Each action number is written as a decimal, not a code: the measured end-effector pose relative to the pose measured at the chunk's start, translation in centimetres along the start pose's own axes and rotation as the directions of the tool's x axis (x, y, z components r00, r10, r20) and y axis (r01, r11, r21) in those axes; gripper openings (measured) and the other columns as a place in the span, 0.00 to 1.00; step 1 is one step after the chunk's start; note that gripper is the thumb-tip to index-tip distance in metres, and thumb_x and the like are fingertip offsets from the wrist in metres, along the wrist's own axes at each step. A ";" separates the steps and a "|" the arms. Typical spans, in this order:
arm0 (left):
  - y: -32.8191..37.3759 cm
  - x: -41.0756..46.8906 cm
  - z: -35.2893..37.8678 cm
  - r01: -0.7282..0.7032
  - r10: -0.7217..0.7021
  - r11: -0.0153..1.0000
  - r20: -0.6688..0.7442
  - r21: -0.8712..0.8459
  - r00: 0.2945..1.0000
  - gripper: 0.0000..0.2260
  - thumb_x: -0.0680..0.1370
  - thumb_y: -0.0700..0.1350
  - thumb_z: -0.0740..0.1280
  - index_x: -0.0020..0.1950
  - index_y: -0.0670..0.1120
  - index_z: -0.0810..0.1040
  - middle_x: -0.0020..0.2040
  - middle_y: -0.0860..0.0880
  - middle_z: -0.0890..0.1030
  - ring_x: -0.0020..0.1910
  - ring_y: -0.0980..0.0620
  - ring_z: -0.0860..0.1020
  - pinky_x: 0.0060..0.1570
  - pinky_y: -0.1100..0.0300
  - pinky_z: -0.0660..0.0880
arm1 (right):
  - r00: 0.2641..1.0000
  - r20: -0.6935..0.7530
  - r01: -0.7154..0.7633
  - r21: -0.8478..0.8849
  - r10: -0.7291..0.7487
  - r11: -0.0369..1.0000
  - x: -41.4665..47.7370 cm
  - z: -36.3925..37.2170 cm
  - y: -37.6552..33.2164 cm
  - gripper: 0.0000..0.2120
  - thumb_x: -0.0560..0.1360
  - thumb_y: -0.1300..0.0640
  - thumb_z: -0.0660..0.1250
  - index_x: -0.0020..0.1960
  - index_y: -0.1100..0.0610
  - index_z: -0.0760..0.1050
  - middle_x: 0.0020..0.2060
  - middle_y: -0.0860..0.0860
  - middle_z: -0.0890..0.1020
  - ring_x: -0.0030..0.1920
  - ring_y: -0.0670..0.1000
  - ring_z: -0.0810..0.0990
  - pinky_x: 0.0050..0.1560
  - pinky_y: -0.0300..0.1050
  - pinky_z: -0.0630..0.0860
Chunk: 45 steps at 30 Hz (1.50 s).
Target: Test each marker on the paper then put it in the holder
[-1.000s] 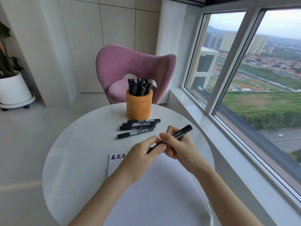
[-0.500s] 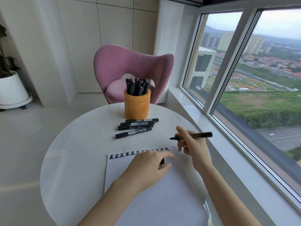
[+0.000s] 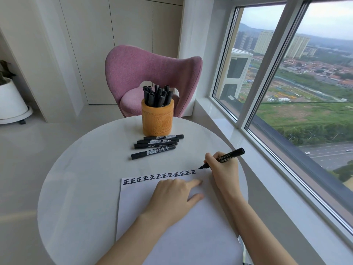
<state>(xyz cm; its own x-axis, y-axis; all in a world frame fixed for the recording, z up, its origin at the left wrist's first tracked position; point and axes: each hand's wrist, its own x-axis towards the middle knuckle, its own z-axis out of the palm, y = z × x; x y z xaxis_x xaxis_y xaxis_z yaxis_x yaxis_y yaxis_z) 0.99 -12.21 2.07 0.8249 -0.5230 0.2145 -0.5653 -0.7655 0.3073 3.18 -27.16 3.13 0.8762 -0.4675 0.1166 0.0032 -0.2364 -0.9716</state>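
Note:
My right hand grips an uncapped black marker, its tip just above the white paper at the right end of a row of black written characters. My left hand lies palm down on the paper with index finger and thumb spread; the marker's cap is hidden. Several capped black markers lie side by side on the table behind the paper. Behind them stands the orange holder with several markers upright in it.
The round white table carries everything. A pink chair stands behind it. A large window and its sill run along the right. A white planter sits on the floor at far left.
My hands pulled the marker's cap off and separated. The left hand dropped flat onto the paper. The right hand swung the marker down to the end of the written row.

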 end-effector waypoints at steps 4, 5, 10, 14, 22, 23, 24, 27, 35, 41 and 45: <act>-0.1 0.0 0.2 0.013 -0.013 1.000 -0.009 0.002 1.000 0.20 0.78 0.62 0.55 0.69 0.61 0.66 0.47 0.50 0.81 0.52 0.49 0.77 0.49 0.58 0.70 | 1.000 0.004 -0.009 -0.006 0.009 1.000 0.0 0.1 0.1 0.14 0.72 0.63 0.65 0.28 0.59 0.69 0.36 0.66 0.80 0.33 0.51 0.71 0.34 0.43 0.65; -0.1 0.0 0.2 0.016 -0.016 1.000 -0.009 0.002 1.000 0.20 0.78 0.62 0.55 0.69 0.61 0.66 0.47 0.50 0.81 0.52 0.50 0.77 0.49 0.58 0.70 | 1.000 0.005 -0.009 -0.013 0.009 1.000 0.0 0.1 0.1 0.15 0.72 0.62 0.65 0.27 0.59 0.69 0.36 0.66 0.79 0.32 0.50 0.69 0.33 0.43 0.64; -0.2 0.0 0.2 0.026 -0.026 1.000 -0.011 -0.010 1.000 0.19 0.78 0.62 0.56 0.69 0.62 0.67 0.47 0.50 0.81 0.52 0.50 0.77 0.49 0.57 0.70 | 1.000 0.023 -0.019 -0.035 0.020 0.999 -0.1 0.1 0.3 0.13 0.72 0.61 0.65 0.30 0.61 0.70 0.31 0.59 0.77 0.30 0.48 0.66 0.29 0.38 0.62; -0.2 -0.1 0.3 0.030 -0.031 0.999 -0.013 -0.013 0.999 0.19 0.78 0.62 0.56 0.69 0.62 0.67 0.46 0.50 0.81 0.51 0.50 0.78 0.49 0.57 0.71 | 1.000 0.029 -0.007 -0.053 0.008 0.999 -0.1 0.2 0.3 0.12 0.72 0.61 0.65 0.32 0.67 0.72 0.34 0.63 0.78 0.30 0.48 0.67 0.30 0.40 0.62; -0.3 -0.1 0.4 0.037 -0.037 0.999 -0.013 -0.025 0.999 0.19 0.78 0.62 0.56 0.68 0.62 0.67 0.47 0.50 0.81 0.52 0.50 0.78 0.50 0.57 0.71 | 0.999 0.036 0.015 -0.102 -0.012 0.995 -0.1 0.4 0.3 0.12 0.72 0.62 0.65 0.37 0.72 0.73 0.25 0.49 0.75 0.27 0.45 0.65 0.26 0.34 0.60; -0.3 -0.1 0.4 0.038 -0.038 0.999 -0.013 -0.028 0.999 0.19 0.78 0.62 0.56 0.68 0.62 0.67 0.47 0.50 0.81 0.52 0.50 0.78 0.50 0.57 0.71 | 0.999 0.032 0.015 -0.111 -0.012 0.994 -0.1 0.4 0.3 0.12 0.72 0.62 0.65 0.37 0.72 0.72 0.23 0.46 0.73 0.25 0.44 0.64 0.25 0.34 0.59; -0.3 -0.1 0.3 0.038 -0.039 0.999 -0.013 -0.032 0.999 0.19 0.78 0.62 0.56 0.68 0.62 0.67 0.47 0.50 0.81 0.52 0.50 0.78 0.50 0.57 0.71 | 1.000 0.024 0.015 -0.116 -0.013 0.993 -0.1 0.4 0.3 0.12 0.72 0.63 0.64 0.36 0.72 0.72 0.23 0.47 0.71 0.25 0.44 0.62 0.24 0.34 0.59; -0.2 -0.1 0.3 0.040 -0.040 0.998 -0.015 -0.039 0.999 0.19 0.78 0.62 0.56 0.68 0.62 0.67 0.46 0.50 0.81 0.52 0.51 0.78 0.50 0.58 0.71 | 1.000 -0.004 0.016 -0.122 -0.017 0.992 0.0 0.5 0.4 0.12 0.71 0.63 0.64 0.35 0.71 0.69 0.25 0.51 0.68 0.26 0.46 0.60 0.25 0.35 0.57; -0.2 -0.2 0.3 0.045 -0.046 0.998 -0.012 -0.042 0.999 0.19 0.78 0.62 0.56 0.68 0.62 0.67 0.44 0.50 0.81 0.51 0.52 0.78 0.49 0.58 0.72 | 1.000 -0.003 0.004 -0.062 -0.004 0.998 0.1 0.2 0.6 0.12 0.71 0.63 0.64 0.36 0.72 0.69 0.31 0.58 0.72 0.32 0.49 0.66 0.26 0.36 0.60; -0.2 -0.2 0.1 0.045 -0.046 0.998 -0.016 -0.047 0.999 0.19 0.78 0.62 0.56 0.68 0.62 0.67 0.44 0.51 0.81 0.51 0.52 0.78 0.49 0.59 0.71 | 0.999 0.033 0.000 -0.063 0.002 0.998 0.0 0.2 0.6 0.13 0.72 0.62 0.64 0.36 0.72 0.70 0.32 0.58 0.74 0.29 0.48 0.64 0.26 0.36 0.60; -0.1 -0.2 0.1 0.049 -0.050 0.998 -0.010 -0.049 0.999 0.19 0.78 0.62 0.56 0.68 0.62 0.67 0.44 0.51 0.81 0.50 0.52 0.78 0.49 0.58 0.72 | 0.999 0.036 0.007 -0.083 -0.004 0.997 0.0 0.3 0.5 0.11 0.71 0.63 0.64 0.37 0.72 0.70 0.32 0.59 0.76 0.31 0.48 0.66 0.29 0.38 0.62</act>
<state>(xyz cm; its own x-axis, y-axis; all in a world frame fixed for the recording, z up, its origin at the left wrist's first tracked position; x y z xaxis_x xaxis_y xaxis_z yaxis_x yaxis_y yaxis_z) 0.90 -12.06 1.90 0.8519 -0.4806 0.2081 -0.5236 -0.7711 0.3622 3.27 -27.02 2.59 0.8931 -0.4353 0.1134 -0.0303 -0.3097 -0.9504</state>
